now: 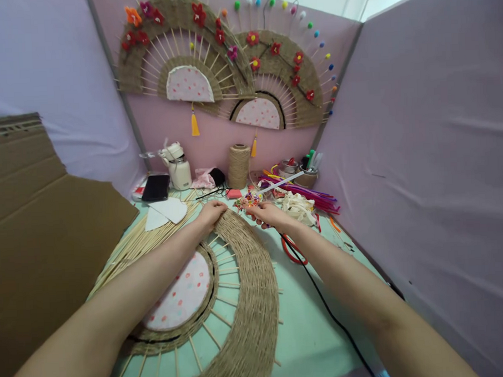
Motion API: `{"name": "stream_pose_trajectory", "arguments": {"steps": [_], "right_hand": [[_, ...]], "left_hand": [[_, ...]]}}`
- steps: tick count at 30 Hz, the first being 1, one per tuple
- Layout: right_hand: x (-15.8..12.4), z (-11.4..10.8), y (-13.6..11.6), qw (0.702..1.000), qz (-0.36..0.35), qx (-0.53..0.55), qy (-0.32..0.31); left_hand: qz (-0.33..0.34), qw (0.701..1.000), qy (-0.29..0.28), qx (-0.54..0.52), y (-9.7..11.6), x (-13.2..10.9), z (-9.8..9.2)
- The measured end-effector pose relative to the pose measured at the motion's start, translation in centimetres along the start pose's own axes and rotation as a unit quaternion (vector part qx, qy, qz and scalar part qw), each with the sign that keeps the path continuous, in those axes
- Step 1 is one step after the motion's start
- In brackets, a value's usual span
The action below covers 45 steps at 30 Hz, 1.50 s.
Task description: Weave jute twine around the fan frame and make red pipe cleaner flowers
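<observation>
A large woven twine fan (pixel 255 277) with thin wooden ribs lies on the table, its dotted cloth centre (pixel 183 294) partly under my left arm. My left hand (pixel 213 212) pinches the far end of the fan's woven band. Just to the right, my right hand (pixel 267 213) is closed around what looks like a hot glue gun; the body is mostly hidden by my fingers. A pale glue stick (pixel 282 182) sticks out toward the upper right, and a black cord (pixel 323 296) runs down from the hand. The tip is near the band's end but too small to make out.
Behind my hands stand a twine spool (pixel 239 167), a white bottle (pixel 179 170) and a phone (pixel 156 188). Purple pipe cleaners (pixel 318 196), red-handled scissors (pixel 293 250) and cloth scraps (pixel 296 207) lie right. Cardboard (pixel 48 219) rises left. Finished fans (pixel 285 59) hang behind.
</observation>
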State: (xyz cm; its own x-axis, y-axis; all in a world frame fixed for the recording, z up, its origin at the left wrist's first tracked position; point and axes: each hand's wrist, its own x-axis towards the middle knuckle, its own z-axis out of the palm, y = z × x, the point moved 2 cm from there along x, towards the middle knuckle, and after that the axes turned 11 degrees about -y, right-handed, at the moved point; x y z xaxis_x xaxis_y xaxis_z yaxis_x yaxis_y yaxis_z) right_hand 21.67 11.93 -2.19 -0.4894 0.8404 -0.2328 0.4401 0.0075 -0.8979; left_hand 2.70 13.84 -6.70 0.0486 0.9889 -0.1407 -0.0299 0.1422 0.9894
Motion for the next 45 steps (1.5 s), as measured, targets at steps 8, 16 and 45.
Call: {"name": "stream_pose_trajectory", "arguments": {"steps": [8,16,45], "right_hand": [[0.9,-0.4,-0.3,0.999,-0.007,-0.047,-0.008],[0.8,-0.2,-0.6,0.998,0.012,-0.06,-0.005],[0.5,-0.3,-0.6,0.997,0.01,-0.082,-0.002]], "left_hand": [[0.009,1.0,-0.002,0.009,0.4,0.0,0.3],[0.008,1.0,0.01,0.013,0.6,-0.1,0.4],[0.005,1.0,0.007,0.011,1.2,-0.5,0.8]]}}
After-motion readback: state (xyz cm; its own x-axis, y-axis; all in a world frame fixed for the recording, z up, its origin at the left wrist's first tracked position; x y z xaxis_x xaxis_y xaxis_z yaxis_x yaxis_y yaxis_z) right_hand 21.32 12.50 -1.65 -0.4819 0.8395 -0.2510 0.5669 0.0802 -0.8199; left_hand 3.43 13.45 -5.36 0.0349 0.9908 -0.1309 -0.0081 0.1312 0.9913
